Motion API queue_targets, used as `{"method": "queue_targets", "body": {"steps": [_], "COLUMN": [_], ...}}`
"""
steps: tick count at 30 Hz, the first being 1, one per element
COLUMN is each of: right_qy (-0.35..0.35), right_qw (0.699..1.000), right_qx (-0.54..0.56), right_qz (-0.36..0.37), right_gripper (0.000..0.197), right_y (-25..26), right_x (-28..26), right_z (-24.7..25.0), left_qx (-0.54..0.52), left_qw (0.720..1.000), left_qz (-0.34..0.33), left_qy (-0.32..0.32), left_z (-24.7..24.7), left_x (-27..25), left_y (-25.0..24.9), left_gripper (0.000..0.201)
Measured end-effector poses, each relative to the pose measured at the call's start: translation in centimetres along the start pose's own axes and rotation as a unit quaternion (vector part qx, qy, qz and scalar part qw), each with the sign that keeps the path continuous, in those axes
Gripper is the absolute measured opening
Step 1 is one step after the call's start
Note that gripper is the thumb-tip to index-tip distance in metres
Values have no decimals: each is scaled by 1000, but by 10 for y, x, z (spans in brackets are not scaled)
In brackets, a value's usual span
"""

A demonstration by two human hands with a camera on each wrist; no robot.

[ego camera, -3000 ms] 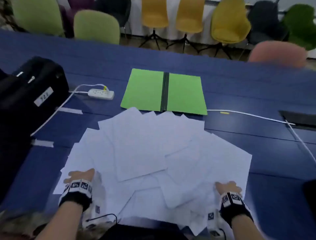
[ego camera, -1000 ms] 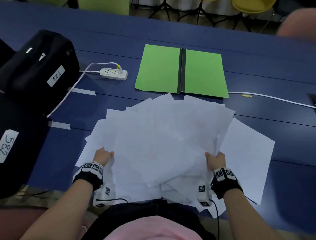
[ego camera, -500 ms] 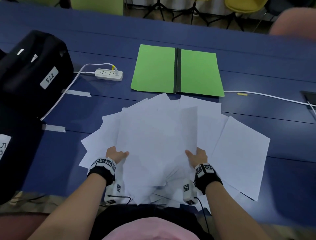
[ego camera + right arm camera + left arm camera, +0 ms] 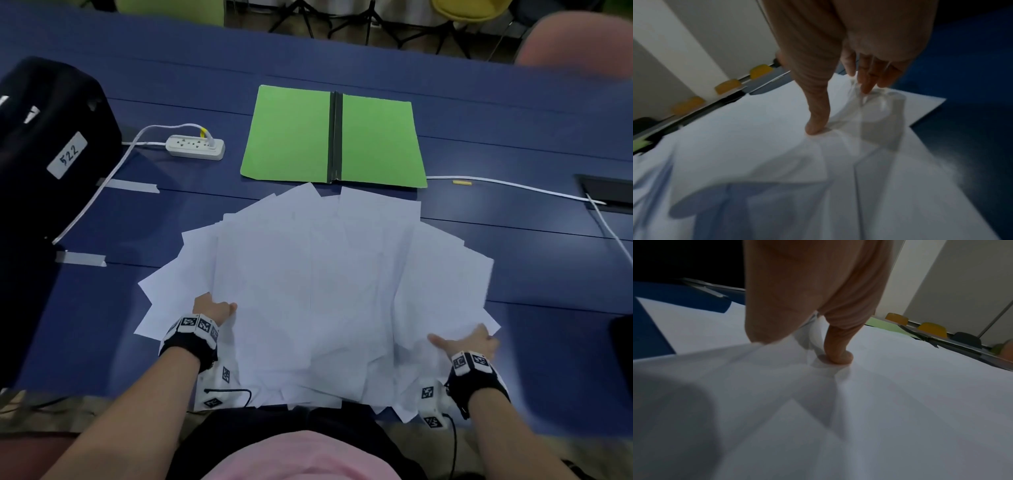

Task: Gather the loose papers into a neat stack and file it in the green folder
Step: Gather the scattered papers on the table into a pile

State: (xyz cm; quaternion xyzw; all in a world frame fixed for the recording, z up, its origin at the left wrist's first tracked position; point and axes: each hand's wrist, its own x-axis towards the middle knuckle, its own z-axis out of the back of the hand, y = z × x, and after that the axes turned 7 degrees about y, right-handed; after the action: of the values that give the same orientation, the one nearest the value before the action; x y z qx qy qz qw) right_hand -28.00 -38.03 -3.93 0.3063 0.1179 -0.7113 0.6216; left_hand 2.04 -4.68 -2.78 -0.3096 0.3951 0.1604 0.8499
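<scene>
Several loose white papers (image 4: 318, 284) lie fanned in an overlapping pile on the blue table (image 4: 531, 257), in front of me. The green folder (image 4: 291, 137) lies open and flat just beyond the pile's far edge. My left hand (image 4: 219, 306) grips the pile's left side; in the left wrist view its thumb (image 4: 838, 355) presses on top of the papers (image 4: 900, 402) and its fingers are hidden under them. My right hand (image 4: 460, 337) holds the outermost right sheets, with the thumb (image 4: 816, 128) on top of the papers (image 4: 756, 138) and the fingers (image 4: 869, 81) at their edge.
Black cases (image 4: 51, 144) with number labels stand at the left. A white power strip (image 4: 195, 147) and its cable lie left of the folder. Another white cable (image 4: 513, 186) runs off to the right. Chairs stand behind the table.
My right hand has moved from the middle of the pile out to the sheets at the far right. The left hand has stayed on the left side, and the fan has narrowed.
</scene>
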Motion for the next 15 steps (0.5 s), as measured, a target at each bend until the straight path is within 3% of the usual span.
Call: {"method": "queue_targets", "body": {"steps": [2, 4, 8, 15], "right_qy": [16, -8, -34, 105], "right_qw": [1000, 999, 994, 987], "right_qx": [-16, 41, 93, 114], "right_qz": [21, -19, -48, 28], "right_gripper": [109, 104, 113, 94], "right_y": [3, 6, 16, 50], "right_x": [2, 0, -11, -31], "right_z": [-4, -4, -6, -23], "left_qx": [2, 2, 10, 29], "left_qw": [1000, 1000, 1000, 999], "left_qz": [-1, -3, -9, -16], "left_qy": [-3, -5, -16, -28], "left_z": [0, -1, -7, -11], "left_x": [-1, -2, -1, -8], "left_y": [0, 1, 2, 0], "left_gripper": [63, 63, 59, 49]}}
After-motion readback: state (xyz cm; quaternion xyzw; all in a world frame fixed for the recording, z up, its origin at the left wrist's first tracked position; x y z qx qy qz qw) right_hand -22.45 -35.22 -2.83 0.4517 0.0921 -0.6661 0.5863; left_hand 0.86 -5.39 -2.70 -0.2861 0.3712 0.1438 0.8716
